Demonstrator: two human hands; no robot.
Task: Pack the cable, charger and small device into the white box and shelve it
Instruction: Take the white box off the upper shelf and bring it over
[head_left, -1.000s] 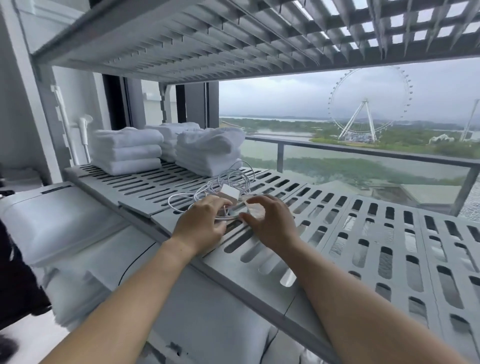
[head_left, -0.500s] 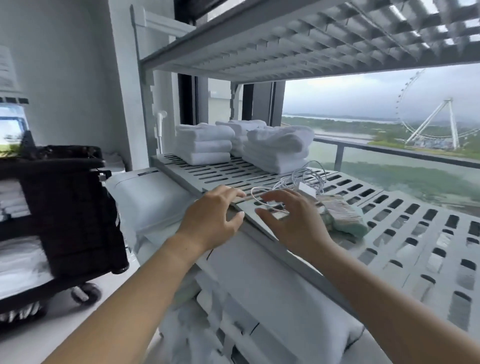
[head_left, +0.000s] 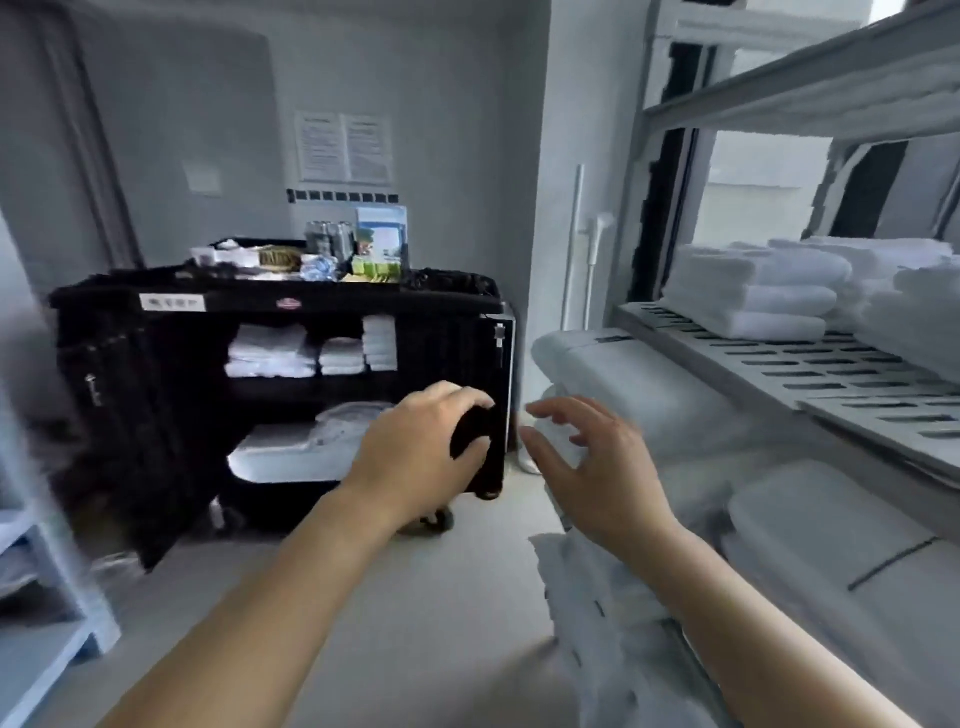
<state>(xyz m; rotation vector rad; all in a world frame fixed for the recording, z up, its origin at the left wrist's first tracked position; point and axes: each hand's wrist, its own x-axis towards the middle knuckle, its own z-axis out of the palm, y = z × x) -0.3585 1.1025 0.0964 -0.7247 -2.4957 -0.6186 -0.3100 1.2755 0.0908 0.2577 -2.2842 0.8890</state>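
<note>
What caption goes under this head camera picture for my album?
Before a black cart, left hand and right hand hover; white towels on the shelf beside.

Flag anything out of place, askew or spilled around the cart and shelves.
Nothing plainly stands out. The towels sit in neat stacks on the slotted shelf, and the linen in the black cart is folded. Its top is crowded, but blur hides any small spill.

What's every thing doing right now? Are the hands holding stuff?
Left hand: fingers curled; too blurry to tell if it holds anything.
Right hand: open, fingers spread, holding nothing.
Towels: folded, stacked on the shelf.
Black cart: standing on the floor, supplies on top.
</note>
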